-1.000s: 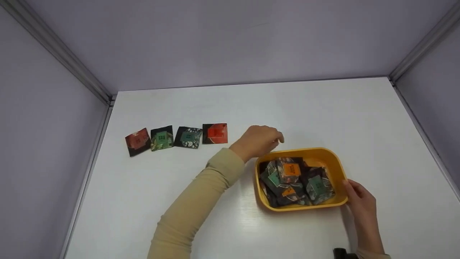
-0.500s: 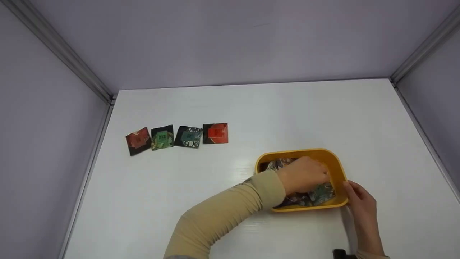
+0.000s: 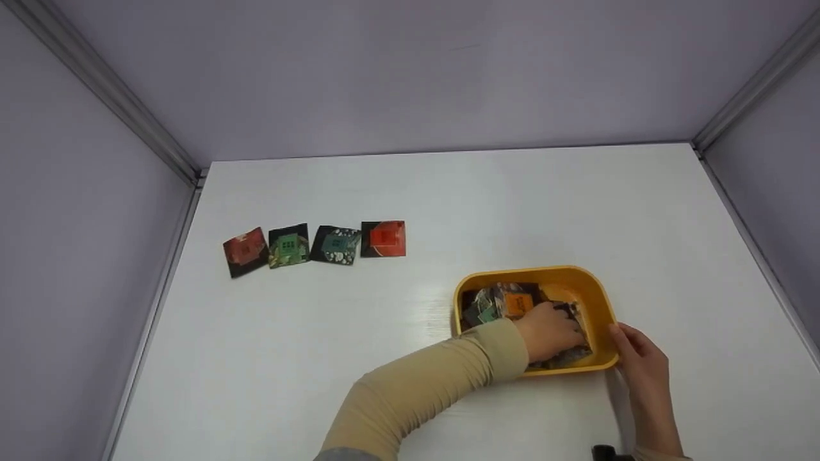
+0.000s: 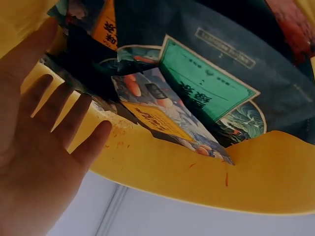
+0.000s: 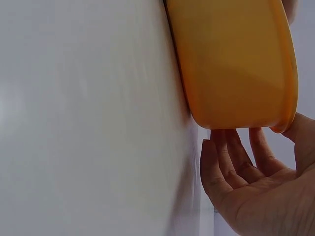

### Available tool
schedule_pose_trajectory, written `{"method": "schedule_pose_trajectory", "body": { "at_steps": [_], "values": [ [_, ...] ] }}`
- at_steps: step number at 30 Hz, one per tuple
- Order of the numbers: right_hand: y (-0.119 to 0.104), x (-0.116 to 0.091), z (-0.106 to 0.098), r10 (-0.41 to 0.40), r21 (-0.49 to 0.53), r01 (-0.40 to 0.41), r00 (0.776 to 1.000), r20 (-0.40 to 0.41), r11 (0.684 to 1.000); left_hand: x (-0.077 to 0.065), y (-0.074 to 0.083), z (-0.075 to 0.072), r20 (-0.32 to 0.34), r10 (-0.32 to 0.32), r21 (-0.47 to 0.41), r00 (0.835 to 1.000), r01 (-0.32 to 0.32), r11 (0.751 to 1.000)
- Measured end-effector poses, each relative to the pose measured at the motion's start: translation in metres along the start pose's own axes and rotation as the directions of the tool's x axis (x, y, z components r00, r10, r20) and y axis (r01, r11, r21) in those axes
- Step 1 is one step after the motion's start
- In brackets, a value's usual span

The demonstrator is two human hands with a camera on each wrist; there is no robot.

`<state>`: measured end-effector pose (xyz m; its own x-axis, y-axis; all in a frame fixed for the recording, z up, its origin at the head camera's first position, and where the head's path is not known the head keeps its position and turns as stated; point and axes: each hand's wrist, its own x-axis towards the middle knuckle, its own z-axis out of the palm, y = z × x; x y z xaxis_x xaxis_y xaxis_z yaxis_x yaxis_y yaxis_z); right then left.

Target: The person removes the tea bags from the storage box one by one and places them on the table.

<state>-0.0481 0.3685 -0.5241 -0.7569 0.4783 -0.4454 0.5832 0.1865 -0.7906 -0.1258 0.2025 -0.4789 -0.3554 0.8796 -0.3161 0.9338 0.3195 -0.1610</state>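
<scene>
A yellow plastic bin (image 3: 599, 307) holds a heap of small square tea sachets (image 3: 517, 303) in dark printed wrappers. My left hand (image 3: 548, 333) reaches down into its right half, over the sachets there. In the left wrist view, the fingers (image 4: 61, 110) are spread and loosely bent, with nothing between them and the thumb. Beside them lie a dark sachet with a green label (image 4: 211, 78) and one with an orange label (image 4: 155, 115). My right hand (image 3: 644, 358) grips the bin's right end, thumb at the rim and fingers against the outer wall.
Several sachets lie in a row on the white table at the left: a dark red one (image 3: 246, 252), two green-labelled ones (image 3: 289, 246) (image 3: 336, 244), and a bright red one (image 3: 384, 239). Grey panels (image 3: 410, 77) stand behind the table and at both sides.
My left hand has come from the table behind the bin down into it, then shifted toward the front. The right hand and the bin have stayed in place.
</scene>
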Motion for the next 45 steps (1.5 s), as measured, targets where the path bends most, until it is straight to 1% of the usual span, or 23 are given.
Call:
{"method": "schedule_pose_trajectory", "body": {
  "at_steps": [3, 6, 10, 12, 14, 17, 21, 25, 28, 30, 33, 35, 37, 39, 40, 41, 45],
  "values": [
    [0.001, 0.0, 0.0, -0.005, -0.006, 0.005, 1.0, -0.003, 1.0, 0.001, 0.0, 0.0, -0.033, 0.008, 0.014, 0.999, -0.007, 1.0],
    [0.001, 0.0, -0.001, -0.017, -0.015, 0.017, 1.0, -0.005, 1.0, 0.0, -0.001, 0.0, -0.062, 0.011, 0.0, 0.998, -0.011, 1.0],
    [0.001, 0.0, -0.002, -0.009, -0.023, 0.009, 1.0, 0.005, 1.0, -0.004, -0.002, -0.005, -0.066, 0.022, -0.051, 0.998, -0.025, 0.998],
    [0.002, -0.001, -0.002, -0.011, -0.024, 0.011, 1.0, 0.004, 1.0, -0.006, -0.002, -0.008, -0.076, 0.033, -0.045, 0.997, -0.036, 0.998],
    [0.003, -0.001, -0.002, -0.016, -0.034, 0.016, 1.0, 0.0, 0.999, -0.008, -0.003, -0.011, -0.099, 0.053, -0.04, 0.994, -0.057, 0.998],
    [0.005, -0.002, -0.001, -0.029, -0.037, 0.029, 0.999, -0.015, 0.999, -0.011, -0.007, -0.014, -0.162, 0.082, -0.023, 0.983, -0.087, 0.996],
    [0.004, -0.002, 0.001, -0.013, -0.025, 0.012, 1.0, -0.016, 1.0, -0.018, -0.017, -0.018, -0.228, 0.106, -0.038, 0.968, -0.118, 0.992],
    [0.004, -0.001, 0.002, 0.004, -0.016, -0.004, 1.0, -0.016, 1.0, -0.028, -0.028, -0.023, -0.274, 0.113, 0.016, 0.955, -0.113, 0.993],
    [0.003, 0.0, 0.003, 0.014, -0.015, -0.014, 1.0, -0.016, 1.0, -0.036, -0.038, -0.028, -0.316, 0.108, 0.056, 0.943, -0.095, 0.994],
    [0.003, 0.001, 0.003, 0.019, -0.009, -0.019, 1.0, -0.008, 1.0, -0.04, -0.046, -0.031, -0.368, 0.098, 0.062, 0.924, -0.081, 0.995],
    [0.002, 0.003, 0.003, 0.031, -0.005, -0.031, 1.0, 0.001, 1.0, -0.048, -0.06, -0.033, -0.475, 0.06, 0.062, 0.878, -0.035, 0.997],
    [0.001, 0.004, 0.002, 0.039, 0.001, -0.039, 0.999, 0.007, 0.999, -0.052, -0.07, -0.031, -0.544, 0.022, 0.053, 0.839, 0.008, 0.999],
    [0.001, 0.004, 0.002, 0.044, 0.001, -0.044, 0.999, 0.008, 0.999, -0.055, -0.081, -0.027, -0.592, -0.024, 0.042, 0.805, 0.061, 0.997],
    [0.001, 0.003, 0.002, 0.04, 0.002, -0.04, 0.999, 0.005, 0.999, -0.057, -0.092, -0.02, -0.621, -0.071, 0.027, 0.781, 0.112, 0.993],
    [0.001, 0.003, 0.001, 0.035, 0.001, -0.035, 0.999, 0.004, 0.999, -0.059, -0.098, -0.017, -0.628, -0.1, 0.008, 0.772, 0.134, 0.991],
    [0.001, 0.002, 0.001, 0.027, 0.0, -0.027, 1.0, -0.001, 1.0, -0.061, -0.104, -0.013, -0.627, -0.132, -0.013, 0.768, 0.159, 0.987],
    [0.0, 0.0, 0.002, -0.005, 0.004, 0.005, 1.0, -0.021, 1.0, -0.068, -0.126, 0.006, -0.595, -0.26, -0.101, 0.761, 0.251, 0.963]
  ]
}}
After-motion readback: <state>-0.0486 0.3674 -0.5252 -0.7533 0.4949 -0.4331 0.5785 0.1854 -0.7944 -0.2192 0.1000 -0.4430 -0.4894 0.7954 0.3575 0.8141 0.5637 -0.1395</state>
